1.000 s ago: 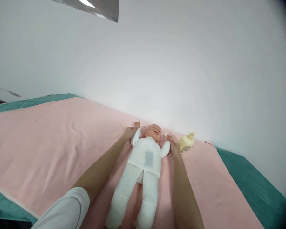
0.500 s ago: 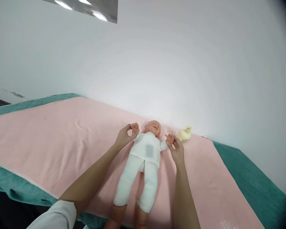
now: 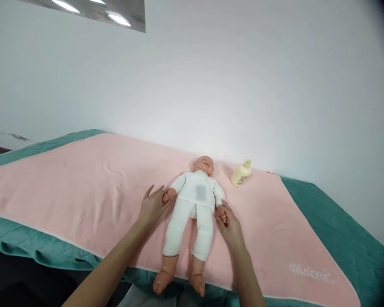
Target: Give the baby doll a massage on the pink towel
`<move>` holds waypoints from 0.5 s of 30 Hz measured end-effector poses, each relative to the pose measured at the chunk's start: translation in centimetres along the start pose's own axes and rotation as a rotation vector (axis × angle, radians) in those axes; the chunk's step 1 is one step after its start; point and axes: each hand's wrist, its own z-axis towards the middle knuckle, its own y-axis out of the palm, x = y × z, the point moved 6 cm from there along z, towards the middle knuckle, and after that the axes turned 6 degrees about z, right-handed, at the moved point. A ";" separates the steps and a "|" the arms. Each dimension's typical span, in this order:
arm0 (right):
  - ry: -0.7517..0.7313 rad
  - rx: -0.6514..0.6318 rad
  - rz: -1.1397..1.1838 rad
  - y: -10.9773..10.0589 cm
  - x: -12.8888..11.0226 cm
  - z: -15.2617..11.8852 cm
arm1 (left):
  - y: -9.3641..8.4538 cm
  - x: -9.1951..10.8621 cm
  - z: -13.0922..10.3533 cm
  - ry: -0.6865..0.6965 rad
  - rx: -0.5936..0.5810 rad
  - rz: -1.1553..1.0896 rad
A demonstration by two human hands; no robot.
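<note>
A baby doll (image 3: 188, 187) in a white top and white leggings lies on its back, head toward the wall and bare feet toward me. Its arms rest down along its sides. My left hand (image 3: 153, 207) holds the doll's hand on the left of the view, some fingers spread away from it. On the other side, my right hand (image 3: 232, 226) is closed around the doll's other hand, beside its hip. A grey patch marks the doll's chest.
Beneath the doll a pink blanket (image 3: 83, 183) covers a green quilted pad (image 3: 336, 217). A pale yellow pump bottle (image 3: 241, 173) stands right of the doll's head. The white wall (image 3: 211, 85) rises behind.
Both my hands have brought the doll's arms down from beside its shoulders to its sides. Fingers of my left hand have spread. The view has shifted slightly, showing the doll's feet.
</note>
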 end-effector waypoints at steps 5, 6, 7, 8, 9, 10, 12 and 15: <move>0.073 -0.036 -0.121 0.7 0.0 -1.2 | 0.2 0.0 -1.3 -0.026 -0.036 0.092; 0.091 -0.032 -0.131 0.7 0.1 -1.3 | 0.3 -0.1 -1.5 -0.039 -0.051 0.097; 0.106 -0.032 -0.135 0.8 0.2 -1.4 | 0.4 -0.3 -1.7 -0.053 -0.067 0.100; 0.118 -0.033 -0.133 0.8 0.4 -1.4 | 0.5 -0.4 -1.8 -0.067 -0.081 0.103; 0.126 -0.032 -0.128 0.8 0.5 -1.4 | 0.6 -0.6 -1.9 -0.080 -0.093 0.104; 0.134 -0.029 -0.119 0.8 0.5 -1.4 | 0.7 -0.8 -2.1 -0.095 -0.102 0.103; 0.147 -0.029 -0.092 0.8 0.6 -1.4 | 0.9 -1.0 -2.1 -0.124 -0.116 0.087; 0.174 -0.023 -0.019 0.7 0.7 -1.4 | 0.6 -1.0 -1.9 -0.173 -0.130 0.044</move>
